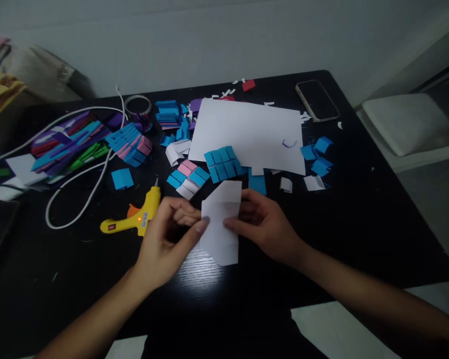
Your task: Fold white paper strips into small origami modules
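Note:
A white piece of paper [221, 234] with faint creases and cut corners is held upright above the table's near middle. My left hand [175, 232] pinches its left edge, thumb in front. From the other side, my right hand [264, 224] grips the right edge with the thumb on the front face; its other fingers are partly behind the paper. Just beyond the paper lie a blue folded-paper panel [223, 163] and a blue, pink and white one [188, 178]. A yellow glue gun [138, 217] with an orange trigger and a lit light rests left of my left hand.
A large white sheet [243, 129] lies at the back. A phone [317, 100] is at the back right, near blue paper pieces [322, 166]. Bundled coloured strips [69, 142], a white cable [97, 187] and a tape roll [137, 104] occupy the left. A white stool [407, 122] stands right.

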{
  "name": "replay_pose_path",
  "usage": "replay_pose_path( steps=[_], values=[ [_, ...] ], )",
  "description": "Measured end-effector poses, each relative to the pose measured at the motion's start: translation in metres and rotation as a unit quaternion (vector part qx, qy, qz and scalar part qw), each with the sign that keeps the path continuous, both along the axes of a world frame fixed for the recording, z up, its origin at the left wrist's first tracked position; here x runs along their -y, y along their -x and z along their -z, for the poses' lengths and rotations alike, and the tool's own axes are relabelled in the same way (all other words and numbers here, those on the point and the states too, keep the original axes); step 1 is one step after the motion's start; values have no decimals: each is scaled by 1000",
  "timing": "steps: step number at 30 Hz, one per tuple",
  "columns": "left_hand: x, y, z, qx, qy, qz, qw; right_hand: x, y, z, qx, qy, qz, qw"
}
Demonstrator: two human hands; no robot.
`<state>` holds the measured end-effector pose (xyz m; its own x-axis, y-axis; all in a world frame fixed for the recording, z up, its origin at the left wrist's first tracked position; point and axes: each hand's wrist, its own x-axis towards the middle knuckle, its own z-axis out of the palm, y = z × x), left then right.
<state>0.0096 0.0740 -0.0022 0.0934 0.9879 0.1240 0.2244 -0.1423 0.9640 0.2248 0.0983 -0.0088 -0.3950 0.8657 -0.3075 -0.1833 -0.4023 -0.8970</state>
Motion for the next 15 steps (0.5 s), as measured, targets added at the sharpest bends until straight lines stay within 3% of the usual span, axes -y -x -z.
replay_pose_path(
  steps=[6, 15],
  values=[
    [-3, -2, 6, 36, 109, 17, 993, 6, 3, -1, 46, -42, -59, 996],
    [2, -4, 7, 23, 78, 42, 996, 5, 5, 2, 86, -107, -5, 991]
  ],
)
